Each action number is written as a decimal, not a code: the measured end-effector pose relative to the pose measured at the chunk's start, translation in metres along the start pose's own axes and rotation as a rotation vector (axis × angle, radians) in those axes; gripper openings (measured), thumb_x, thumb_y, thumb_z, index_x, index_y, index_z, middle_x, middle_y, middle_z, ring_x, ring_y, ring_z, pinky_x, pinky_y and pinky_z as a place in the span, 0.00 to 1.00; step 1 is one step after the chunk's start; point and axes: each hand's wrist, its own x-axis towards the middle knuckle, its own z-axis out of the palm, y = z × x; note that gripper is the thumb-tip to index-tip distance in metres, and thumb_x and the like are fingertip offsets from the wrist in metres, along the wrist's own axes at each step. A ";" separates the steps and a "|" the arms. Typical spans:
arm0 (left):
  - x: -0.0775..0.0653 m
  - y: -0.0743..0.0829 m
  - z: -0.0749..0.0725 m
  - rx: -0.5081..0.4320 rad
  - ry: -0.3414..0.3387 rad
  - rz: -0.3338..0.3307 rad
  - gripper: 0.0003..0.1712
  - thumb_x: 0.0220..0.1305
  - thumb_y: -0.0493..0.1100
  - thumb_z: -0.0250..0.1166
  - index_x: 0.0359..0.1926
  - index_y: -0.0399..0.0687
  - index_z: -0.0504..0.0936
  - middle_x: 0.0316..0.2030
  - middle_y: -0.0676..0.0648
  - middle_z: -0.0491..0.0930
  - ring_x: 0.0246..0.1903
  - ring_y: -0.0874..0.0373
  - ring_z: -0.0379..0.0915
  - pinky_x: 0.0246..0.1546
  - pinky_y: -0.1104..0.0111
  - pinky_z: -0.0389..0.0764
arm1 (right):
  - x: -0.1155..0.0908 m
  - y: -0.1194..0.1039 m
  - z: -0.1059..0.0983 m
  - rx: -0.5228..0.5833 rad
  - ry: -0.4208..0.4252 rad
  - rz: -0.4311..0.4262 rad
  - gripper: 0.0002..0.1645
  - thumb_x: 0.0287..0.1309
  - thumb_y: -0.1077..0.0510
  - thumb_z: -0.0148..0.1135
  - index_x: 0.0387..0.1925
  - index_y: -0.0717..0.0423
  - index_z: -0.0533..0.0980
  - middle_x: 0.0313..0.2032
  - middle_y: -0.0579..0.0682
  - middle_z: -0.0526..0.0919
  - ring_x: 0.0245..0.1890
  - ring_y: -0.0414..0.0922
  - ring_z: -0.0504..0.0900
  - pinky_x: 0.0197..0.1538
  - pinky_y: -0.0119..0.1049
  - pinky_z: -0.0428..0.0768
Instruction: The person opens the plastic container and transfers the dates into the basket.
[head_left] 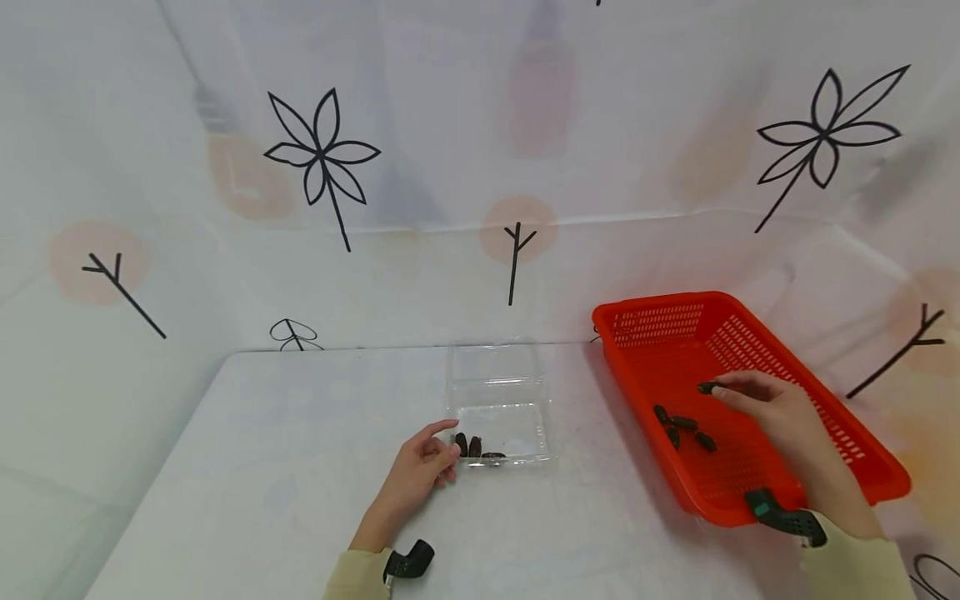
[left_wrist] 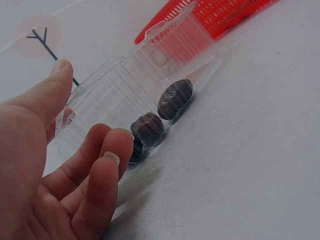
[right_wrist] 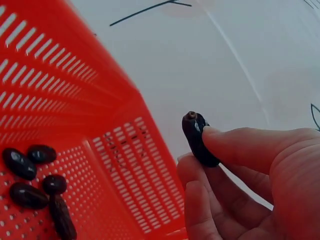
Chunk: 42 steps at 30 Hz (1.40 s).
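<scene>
My right hand (head_left: pixel 772 408) is over the red basket (head_left: pixel 750 492) and pinches a dark, shiny date (right_wrist: pixel 197 137) between thumb and fingers. Several more dates (head_left: pixel 683 422) lie on the basket's floor. A clear plastic clamshell box (head_left: pixel 510 429) sits on the table with its lid (head_left: pixel 495 363) folded back. Inside, by the front left corner, are three dates (left_wrist: pixel 175 99), partly blurred through the plastic. My left hand (head_left: pixel 422 465) rests at that corner, fingers loosely bent and index finger along the left side; the exact contact is hard to make out.
A white cloth covers the table (head_left: pixel 285 467). Behind it hangs a white sheet (head_left: pixel 442 150) printed with black leaf and twig outlines. The basket's slotted side walls rise to the right of the box, with a strip of table between them.
</scene>
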 end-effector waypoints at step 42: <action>-0.013 0.032 0.003 0.004 -0.005 -0.012 0.25 0.69 0.37 0.65 0.65 0.40 0.73 0.29 0.45 0.77 0.25 0.52 0.78 0.26 0.69 0.77 | 0.019 0.017 -0.017 -0.154 -0.199 -0.024 0.29 0.66 0.46 0.64 0.58 0.64 0.77 0.46 0.45 0.85 0.42 0.32 0.78 0.47 0.42 0.76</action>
